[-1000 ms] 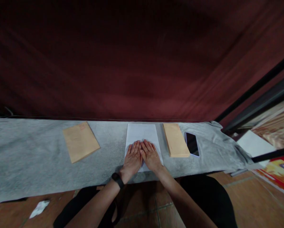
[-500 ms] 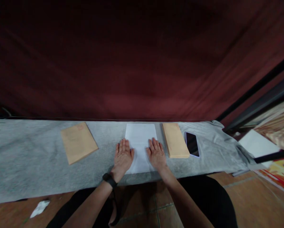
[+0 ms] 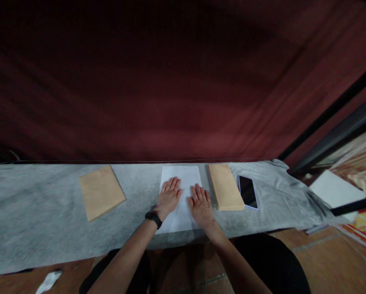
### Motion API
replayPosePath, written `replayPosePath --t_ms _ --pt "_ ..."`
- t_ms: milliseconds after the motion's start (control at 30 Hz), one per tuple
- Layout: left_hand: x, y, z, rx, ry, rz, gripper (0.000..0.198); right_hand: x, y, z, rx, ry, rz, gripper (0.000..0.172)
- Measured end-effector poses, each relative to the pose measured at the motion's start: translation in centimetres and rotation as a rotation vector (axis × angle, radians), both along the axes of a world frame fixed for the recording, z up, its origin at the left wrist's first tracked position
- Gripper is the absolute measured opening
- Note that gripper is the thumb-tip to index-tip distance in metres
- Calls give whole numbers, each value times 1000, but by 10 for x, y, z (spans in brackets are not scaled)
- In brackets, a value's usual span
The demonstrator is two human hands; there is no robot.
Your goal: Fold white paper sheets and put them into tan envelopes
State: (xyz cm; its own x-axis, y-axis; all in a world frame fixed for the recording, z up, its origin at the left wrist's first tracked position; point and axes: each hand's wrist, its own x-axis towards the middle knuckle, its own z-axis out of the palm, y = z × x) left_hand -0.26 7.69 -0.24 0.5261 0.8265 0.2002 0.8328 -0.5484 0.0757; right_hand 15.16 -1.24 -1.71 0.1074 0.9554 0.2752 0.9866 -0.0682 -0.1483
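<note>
A white sheet of paper (image 3: 180, 216) lies on the grey cloth in front of me. My left hand (image 3: 169, 193) rests flat on the left side of the sheet, palm down, fingers stretched out, a black band on its wrist. On the right side of the sheet, my right hand (image 3: 200, 204) lies palm down with its fingers extended. A stack of brown envelopes (image 3: 226, 187) is just right of my right hand. Farther left, other brown envelopes (image 3: 101, 192) lie at an angle; how many cannot be made out.
A phone (image 3: 248, 192) with a dark screen touches the stack's right side. Grey cloth (image 3: 48, 220) covers the long narrow surface. Behind it hangs a dark red curtain (image 3: 176, 102). Black bars (image 3: 332, 110) stand at right, and a crumpled white scrap (image 3: 49, 281) is on the floor.
My left hand has slid right and inward over the sheet, nearer my right hand. The right hand keeps about its place. The whole view has shifted slightly.
</note>
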Motion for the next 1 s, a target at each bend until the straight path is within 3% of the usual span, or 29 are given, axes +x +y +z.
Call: replayPosePath --t_ms 167,367,533,767,900,1000 --pt "-11 9 2 17 -5 72 55 -1 14 7 -34 53 -20 50" --pt "-5 22 3 25 -26 74 53 -19 77 21 -75 134 95 48" --pt "-6 39 -5 12 -36 155 53 -23 112 13 -85 57 165 49" --pt "-10 46 -16 12 -62 225 57 18 118 -4 -39 -15 30 54" --pt "-19 48 -10 15 -61 277 57 30 116 -7 -23 -12 -16 56" --pt "-22 36 -1 32 -64 291 57 29 115 -7 -29 -8 -17 57"
